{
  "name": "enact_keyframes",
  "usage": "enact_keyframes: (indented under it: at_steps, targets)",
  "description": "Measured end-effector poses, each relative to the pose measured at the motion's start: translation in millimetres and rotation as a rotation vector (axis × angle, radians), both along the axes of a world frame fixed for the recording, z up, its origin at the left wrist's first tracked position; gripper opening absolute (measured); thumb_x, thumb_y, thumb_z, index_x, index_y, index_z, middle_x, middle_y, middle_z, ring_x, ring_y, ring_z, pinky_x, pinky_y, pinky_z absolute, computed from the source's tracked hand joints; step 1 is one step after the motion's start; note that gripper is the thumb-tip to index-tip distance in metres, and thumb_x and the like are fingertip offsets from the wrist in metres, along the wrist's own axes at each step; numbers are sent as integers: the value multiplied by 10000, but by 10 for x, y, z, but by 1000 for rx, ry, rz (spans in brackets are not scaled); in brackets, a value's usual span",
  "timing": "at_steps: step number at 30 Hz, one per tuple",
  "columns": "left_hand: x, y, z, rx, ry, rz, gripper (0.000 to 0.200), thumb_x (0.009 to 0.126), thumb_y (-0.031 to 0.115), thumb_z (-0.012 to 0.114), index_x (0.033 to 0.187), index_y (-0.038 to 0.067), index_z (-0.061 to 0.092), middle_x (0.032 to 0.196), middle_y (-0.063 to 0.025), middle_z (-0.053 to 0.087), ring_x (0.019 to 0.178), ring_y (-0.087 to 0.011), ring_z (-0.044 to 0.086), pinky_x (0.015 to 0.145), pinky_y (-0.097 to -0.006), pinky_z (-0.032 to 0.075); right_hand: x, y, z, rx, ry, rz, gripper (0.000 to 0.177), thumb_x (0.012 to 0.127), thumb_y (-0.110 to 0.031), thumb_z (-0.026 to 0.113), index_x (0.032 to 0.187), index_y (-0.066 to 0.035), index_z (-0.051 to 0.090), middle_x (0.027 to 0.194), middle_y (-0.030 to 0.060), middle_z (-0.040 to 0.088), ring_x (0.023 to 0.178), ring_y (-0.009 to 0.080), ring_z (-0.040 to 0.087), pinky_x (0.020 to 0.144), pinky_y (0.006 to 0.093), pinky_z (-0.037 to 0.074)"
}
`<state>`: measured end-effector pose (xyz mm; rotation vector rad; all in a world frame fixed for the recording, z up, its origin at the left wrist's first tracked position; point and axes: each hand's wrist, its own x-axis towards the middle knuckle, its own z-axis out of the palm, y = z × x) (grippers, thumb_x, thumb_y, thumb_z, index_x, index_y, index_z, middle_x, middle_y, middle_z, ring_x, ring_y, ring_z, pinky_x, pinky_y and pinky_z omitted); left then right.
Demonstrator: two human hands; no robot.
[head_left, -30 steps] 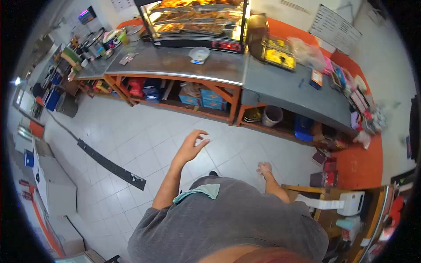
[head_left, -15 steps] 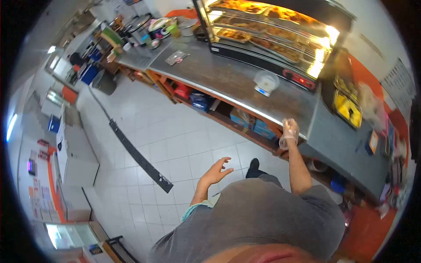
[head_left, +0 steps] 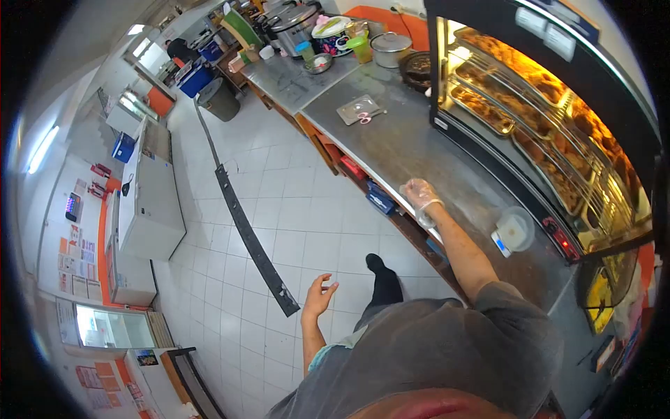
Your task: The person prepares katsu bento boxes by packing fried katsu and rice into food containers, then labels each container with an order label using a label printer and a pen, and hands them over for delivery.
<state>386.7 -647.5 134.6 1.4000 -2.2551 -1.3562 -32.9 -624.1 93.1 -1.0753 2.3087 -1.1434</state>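
Observation:
My right hand [head_left: 420, 194], in a clear plastic glove, is over the front edge of the metal counter [head_left: 408, 150]. Its fingers are curled, and whatever they may hold is hidden. Bare and empty, my left hand [head_left: 319, 293] is above the tiled floor with its fingers loosely bent and apart. To the right of the gloved hand, a white digital scale [head_left: 513, 230] with a lit blue display carries a round clear container. Farther back on the counter lie scissors [head_left: 365, 118] on a small clear plastic packet [head_left: 356, 109].
A lit food warmer [head_left: 544, 133] with trays of browned food stands at the right. A lidded pot [head_left: 391, 49], a green cup [head_left: 360, 49] and a large cooker [head_left: 293, 24] are at the back. A long black strip [head_left: 251, 244] lies on the floor. A grey bin [head_left: 218, 100] stands beyond.
The view has shifted left along the counter, so the warmer and scale now sit farther right. My gloved hand has moved along the counter edge, away from its right corner.

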Motion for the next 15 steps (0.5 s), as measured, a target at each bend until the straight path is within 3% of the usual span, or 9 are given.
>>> enact_keyframes:
  at_steps: [3,5,9,10,12,15]
  targets:
    - [-158,-820,-11,19,-9,40,466,824,305,660,1177,32,524,1148,-168,559,972,-268,588,806,-343,487,-91,-691,-39,27,6,50,218,811,-255,581,887,-64,655,825,139,662,750,244,630,679,364,498]
    - [-337,-1433,-42,-61,17,-38,474,821,318,662,1166,21,529,1155,-172,556,1006,-272,572,805,-345,487,-229,-1151,-54,95,-336,-19,280,792,-322,593,857,-56,656,796,148,663,765,265,636,703,378,485]
    - [-1194,-2557,20,-212,55,-240,476,816,345,653,1161,38,538,1151,-174,554,1063,-310,536,875,-393,452,-529,-1823,-73,-63,-477,-144,222,807,-234,591,848,-25,654,747,155,649,704,241,617,654,359,474]
    - [-1452,-2822,-46,-280,58,-325,486,812,359,650,1163,43,539,1149,-169,554,1066,-325,529,901,-408,437,-560,-1881,-100,-48,-491,-155,222,807,-234,591,848,-25,654,747,155,649,704,241,617,654,359,474]
    - [-2086,-3266,-11,-419,-35,-494,497,807,397,632,1166,64,545,1192,-145,530,1103,-332,494,922,-441,413,-684,-2034,-75,-45,-344,-141,197,858,-198,564,930,-38,653,746,60,637,594,132,572,541,293,479]
    - [-3181,-3843,-18,-555,-260,-582,458,825,401,593,1175,108,559,1232,-111,500,1156,-313,444,924,-483,391,-923,-2224,-458,-86,-279,-135,209,837,-219,578,929,-49,658,751,79,649,632,146,592,588,314,493]
